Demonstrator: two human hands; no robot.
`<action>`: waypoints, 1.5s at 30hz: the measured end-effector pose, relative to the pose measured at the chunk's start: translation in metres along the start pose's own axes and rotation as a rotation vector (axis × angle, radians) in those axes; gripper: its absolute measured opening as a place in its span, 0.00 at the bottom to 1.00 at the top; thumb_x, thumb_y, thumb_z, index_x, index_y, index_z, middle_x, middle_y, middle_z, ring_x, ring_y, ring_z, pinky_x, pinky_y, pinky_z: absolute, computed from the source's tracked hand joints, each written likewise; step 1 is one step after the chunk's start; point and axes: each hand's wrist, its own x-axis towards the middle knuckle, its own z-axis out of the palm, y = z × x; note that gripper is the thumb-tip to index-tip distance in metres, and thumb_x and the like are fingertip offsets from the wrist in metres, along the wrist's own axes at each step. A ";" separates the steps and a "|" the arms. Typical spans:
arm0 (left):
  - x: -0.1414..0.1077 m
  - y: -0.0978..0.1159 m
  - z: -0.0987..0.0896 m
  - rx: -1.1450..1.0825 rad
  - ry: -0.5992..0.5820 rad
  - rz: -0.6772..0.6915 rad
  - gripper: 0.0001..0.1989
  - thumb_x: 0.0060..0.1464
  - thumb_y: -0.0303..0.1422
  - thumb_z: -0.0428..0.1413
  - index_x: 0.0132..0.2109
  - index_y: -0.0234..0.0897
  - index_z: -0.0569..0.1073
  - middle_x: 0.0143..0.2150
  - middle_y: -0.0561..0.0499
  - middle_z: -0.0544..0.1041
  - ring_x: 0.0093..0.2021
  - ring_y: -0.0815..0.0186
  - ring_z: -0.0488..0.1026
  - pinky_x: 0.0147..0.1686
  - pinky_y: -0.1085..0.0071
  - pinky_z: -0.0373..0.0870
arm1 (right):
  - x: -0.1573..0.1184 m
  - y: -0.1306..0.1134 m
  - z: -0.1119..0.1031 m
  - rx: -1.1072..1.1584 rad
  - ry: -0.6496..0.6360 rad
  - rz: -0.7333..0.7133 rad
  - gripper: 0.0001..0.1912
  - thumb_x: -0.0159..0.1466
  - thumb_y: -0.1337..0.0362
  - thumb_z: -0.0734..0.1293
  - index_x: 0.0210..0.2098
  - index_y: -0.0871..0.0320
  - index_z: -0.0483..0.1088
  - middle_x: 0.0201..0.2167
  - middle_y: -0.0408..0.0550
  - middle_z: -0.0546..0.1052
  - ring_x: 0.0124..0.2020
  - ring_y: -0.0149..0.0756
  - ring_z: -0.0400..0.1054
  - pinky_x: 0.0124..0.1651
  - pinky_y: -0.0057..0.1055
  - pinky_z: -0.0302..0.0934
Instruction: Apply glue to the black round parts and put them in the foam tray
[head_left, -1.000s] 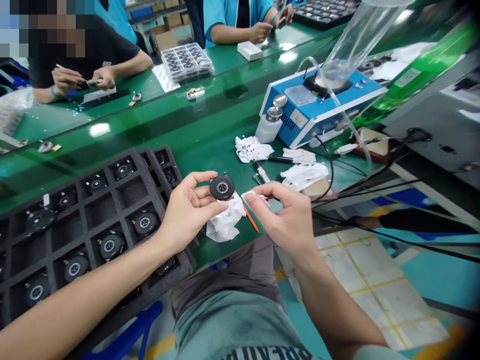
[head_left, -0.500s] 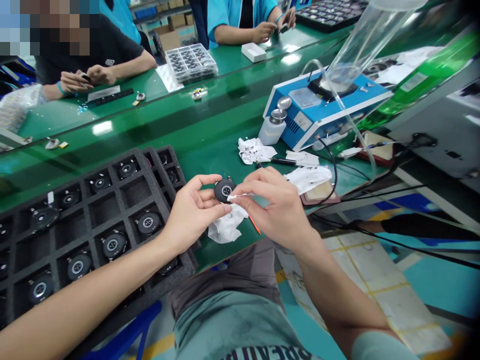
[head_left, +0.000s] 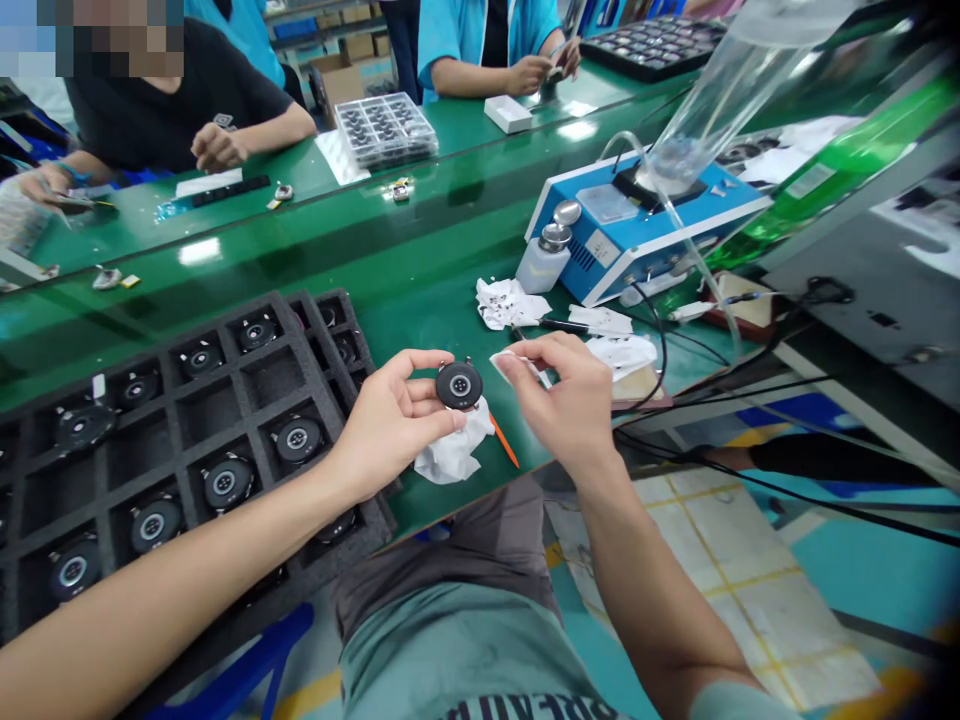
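Note:
My left hand [head_left: 394, 415] holds a round black watch body [head_left: 459, 385] by its edge between thumb and fingers, its back with a ringed centre facing up. To its right, my right hand [head_left: 559, 390] pinches a small white wipe [head_left: 508, 366], apart from the watch body. A crumpled white tissue [head_left: 453, 450] lies on the green bench just below the watch body, with an orange stick [head_left: 504, 440] beside it. At the left, a black foam tray [head_left: 300, 360] holds several similar watch bodies in its compartments.
A blue machine [head_left: 645, 235] with a clear tube stands at the right behind a white pump bottle [head_left: 543, 262]. Stained tissues [head_left: 510, 303], cables and a green bottle [head_left: 832, 180] are near it. Two people work across the bench.
My right hand has moved right with the wipe, off the watch body. The watch body has shifted slightly right and faces up more. The person at the left has spread their hands apart.

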 end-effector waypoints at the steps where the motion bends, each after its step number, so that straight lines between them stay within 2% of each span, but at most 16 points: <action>1: 0.000 0.000 0.000 -0.009 -0.002 0.001 0.28 0.44 0.21 0.70 0.51 0.34 0.70 0.39 0.47 0.85 0.37 0.64 0.84 0.39 0.71 0.79 | -0.002 0.005 -0.003 0.012 0.006 0.033 0.06 0.64 0.62 0.71 0.31 0.55 0.77 0.29 0.46 0.78 0.34 0.39 0.70 0.40 0.38 0.64; 4: 0.000 0.000 0.001 -0.031 -0.002 -0.004 0.28 0.44 0.20 0.70 0.51 0.34 0.69 0.40 0.46 0.86 0.37 0.65 0.84 0.40 0.71 0.79 | -0.007 0.012 -0.010 0.041 0.024 0.104 0.06 0.64 0.61 0.72 0.32 0.56 0.78 0.31 0.46 0.79 0.35 0.39 0.71 0.41 0.38 0.64; 8: 0.000 0.001 0.001 -0.030 0.013 -0.013 0.28 0.44 0.21 0.70 0.51 0.34 0.69 0.40 0.46 0.86 0.37 0.64 0.84 0.40 0.71 0.79 | -0.011 0.003 -0.017 0.102 0.015 0.124 0.05 0.64 0.62 0.72 0.32 0.56 0.77 0.31 0.45 0.79 0.34 0.37 0.71 0.39 0.36 0.64; 15: 0.002 -0.001 -0.001 0.005 0.009 -0.012 0.29 0.44 0.22 0.70 0.52 0.34 0.69 0.39 0.47 0.86 0.33 0.67 0.83 0.36 0.73 0.78 | -0.008 -0.022 -0.015 0.217 -0.186 -0.159 0.03 0.66 0.65 0.71 0.34 0.54 0.77 0.32 0.44 0.78 0.35 0.36 0.72 0.39 0.35 0.65; 19: 0.003 -0.001 -0.003 0.047 -0.025 -0.028 0.29 0.42 0.20 0.69 0.51 0.33 0.70 0.36 0.48 0.85 0.33 0.68 0.82 0.36 0.73 0.78 | 0.006 -0.021 -0.003 0.122 -0.169 -0.294 0.04 0.66 0.66 0.71 0.34 0.55 0.77 0.31 0.46 0.78 0.36 0.38 0.71 0.41 0.38 0.65; 22: 0.002 0.000 -0.002 0.063 -0.068 -0.073 0.28 0.42 0.20 0.69 0.51 0.32 0.70 0.35 0.48 0.85 0.32 0.67 0.82 0.35 0.74 0.77 | 0.015 -0.020 0.003 -0.020 -0.097 -0.349 0.07 0.68 0.66 0.69 0.34 0.55 0.78 0.31 0.47 0.78 0.37 0.40 0.70 0.43 0.41 0.64; 24: 0.001 0.001 -0.001 0.060 -0.075 -0.083 0.29 0.42 0.20 0.69 0.51 0.32 0.70 0.36 0.48 0.85 0.33 0.67 0.82 0.35 0.74 0.77 | 0.017 -0.018 0.002 -0.050 -0.026 -0.330 0.07 0.68 0.64 0.68 0.34 0.54 0.78 0.32 0.47 0.78 0.37 0.41 0.70 0.43 0.41 0.64; 27: 0.001 0.002 0.000 0.041 -0.062 -0.077 0.29 0.42 0.20 0.70 0.52 0.32 0.71 0.38 0.46 0.86 0.33 0.67 0.83 0.35 0.74 0.78 | 0.013 -0.014 -0.008 0.031 0.031 -0.199 0.06 0.67 0.63 0.69 0.34 0.54 0.77 0.32 0.46 0.78 0.37 0.39 0.71 0.42 0.39 0.66; 31: 0.002 0.000 -0.001 0.022 -0.067 -0.078 0.29 0.43 0.21 0.70 0.52 0.33 0.71 0.40 0.45 0.86 0.35 0.66 0.83 0.36 0.74 0.79 | 0.000 -0.012 -0.023 0.127 -0.039 -0.071 0.04 0.66 0.65 0.70 0.33 0.54 0.76 0.30 0.44 0.78 0.34 0.37 0.71 0.38 0.36 0.65; 35: 0.003 -0.001 -0.002 0.027 -0.066 -0.062 0.29 0.43 0.21 0.70 0.53 0.33 0.70 0.40 0.46 0.86 0.35 0.67 0.83 0.36 0.74 0.79 | -0.010 -0.017 -0.025 0.184 -0.207 -0.116 0.03 0.66 0.66 0.71 0.34 0.55 0.76 0.31 0.44 0.78 0.34 0.36 0.71 0.38 0.35 0.64; 41: 0.001 0.002 0.000 0.070 -0.094 -0.101 0.28 0.42 0.19 0.69 0.51 0.32 0.70 0.36 0.48 0.85 0.34 0.68 0.83 0.37 0.74 0.78 | 0.001 -0.023 -0.005 0.135 -0.165 -0.139 0.04 0.65 0.67 0.71 0.33 0.56 0.77 0.29 0.45 0.77 0.33 0.36 0.69 0.38 0.35 0.62; 45: 0.000 0.003 0.002 0.095 -0.098 -0.119 0.26 0.43 0.18 0.68 0.50 0.30 0.71 0.33 0.50 0.84 0.31 0.70 0.81 0.35 0.75 0.76 | 0.005 -0.033 0.001 0.162 -0.243 -0.188 0.03 0.65 0.67 0.71 0.34 0.56 0.78 0.30 0.45 0.77 0.35 0.36 0.70 0.39 0.35 0.63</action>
